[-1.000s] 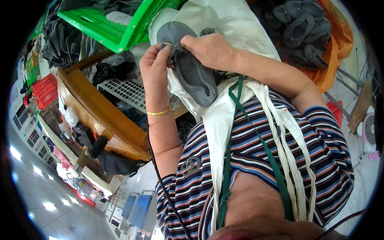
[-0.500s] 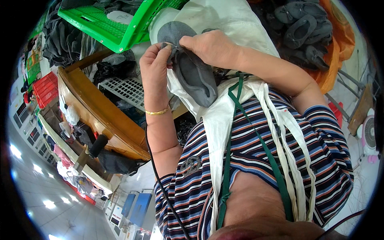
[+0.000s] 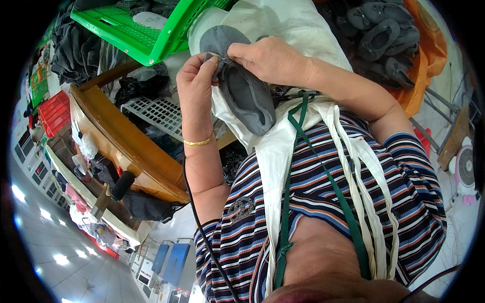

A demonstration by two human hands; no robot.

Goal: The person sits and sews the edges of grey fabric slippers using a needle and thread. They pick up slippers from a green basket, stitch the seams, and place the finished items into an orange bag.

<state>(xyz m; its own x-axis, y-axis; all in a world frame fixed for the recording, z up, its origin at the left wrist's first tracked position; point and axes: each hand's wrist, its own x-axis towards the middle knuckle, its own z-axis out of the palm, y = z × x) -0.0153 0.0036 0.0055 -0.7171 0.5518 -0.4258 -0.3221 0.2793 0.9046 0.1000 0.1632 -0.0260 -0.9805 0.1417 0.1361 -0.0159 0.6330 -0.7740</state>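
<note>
Just beside the green crate [image 3: 166, 43], on its right and nearer the wearer, I can see a grey cloth shoe [image 3: 250, 101] over a white cloth [image 3: 298, 28], its opening facing up. The left hand [image 3: 196, 78] pinches the shoe's near-front edge between thumb and fingers, while the right hand [image 3: 273, 61], farther from the crate, has its fingers drawn together against the upper, though I can't tell what they pinch.
</note>
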